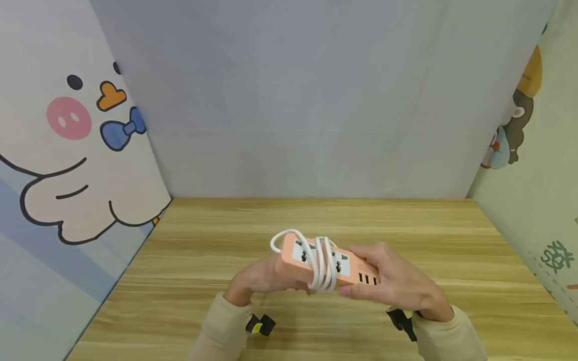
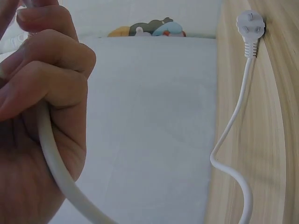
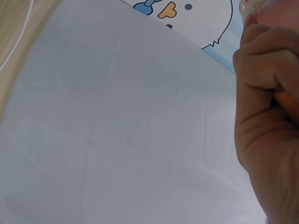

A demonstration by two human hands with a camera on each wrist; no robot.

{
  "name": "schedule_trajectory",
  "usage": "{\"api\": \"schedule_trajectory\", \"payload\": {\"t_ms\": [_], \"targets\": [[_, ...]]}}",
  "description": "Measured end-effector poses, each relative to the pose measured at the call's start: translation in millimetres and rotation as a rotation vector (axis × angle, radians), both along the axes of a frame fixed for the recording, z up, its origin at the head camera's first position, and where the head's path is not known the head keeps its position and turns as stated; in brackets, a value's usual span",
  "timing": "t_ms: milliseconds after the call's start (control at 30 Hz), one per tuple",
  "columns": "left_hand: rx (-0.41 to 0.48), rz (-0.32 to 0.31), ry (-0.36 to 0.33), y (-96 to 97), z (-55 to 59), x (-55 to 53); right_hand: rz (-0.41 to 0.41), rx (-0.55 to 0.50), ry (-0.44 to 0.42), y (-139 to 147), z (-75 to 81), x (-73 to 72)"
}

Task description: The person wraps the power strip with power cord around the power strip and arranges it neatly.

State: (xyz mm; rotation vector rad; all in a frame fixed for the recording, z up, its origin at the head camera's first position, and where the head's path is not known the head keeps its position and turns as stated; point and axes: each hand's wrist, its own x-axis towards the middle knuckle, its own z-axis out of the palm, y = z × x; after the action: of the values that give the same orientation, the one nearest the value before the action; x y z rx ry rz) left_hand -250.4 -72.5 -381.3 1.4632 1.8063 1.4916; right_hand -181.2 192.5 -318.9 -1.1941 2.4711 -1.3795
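A peach-coloured power strip (image 1: 345,266) with white socket faces and several USB slots is held up over the table. Several turns of its white cord (image 1: 321,268) wrap round the middle, and a loop sticks out past the left end. My right hand (image 1: 402,281) grips the right end, thumb along the near side. Behind and under the left end is my left hand (image 1: 259,277), partly hidden by the strip. In the left wrist view its curled fingers (image 2: 51,86) hold a length of cord. The cord's three-pin plug (image 2: 251,27) hangs loose beside the wood surface.
The wood-grain table (image 1: 189,281) meets a grey back panel (image 1: 316,110). Cartoon-printed panels stand at the left (image 1: 67,190) and right (image 1: 537,200). Dark straps (image 1: 262,325) show at the wrists.
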Motion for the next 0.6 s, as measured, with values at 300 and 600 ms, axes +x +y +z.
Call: {"api": "schedule_trajectory", "payload": {"t_ms": [300,600], "targets": [[0.03,0.099,0.115,-8.0,-4.7,-5.5,0.092,-0.015,-0.004,-3.5,3.1,3.2],[-0.176,0.362,-0.155,-9.2,-0.3,-2.6,0.302,-0.022,0.053,-15.4,7.7,11.1]]}}
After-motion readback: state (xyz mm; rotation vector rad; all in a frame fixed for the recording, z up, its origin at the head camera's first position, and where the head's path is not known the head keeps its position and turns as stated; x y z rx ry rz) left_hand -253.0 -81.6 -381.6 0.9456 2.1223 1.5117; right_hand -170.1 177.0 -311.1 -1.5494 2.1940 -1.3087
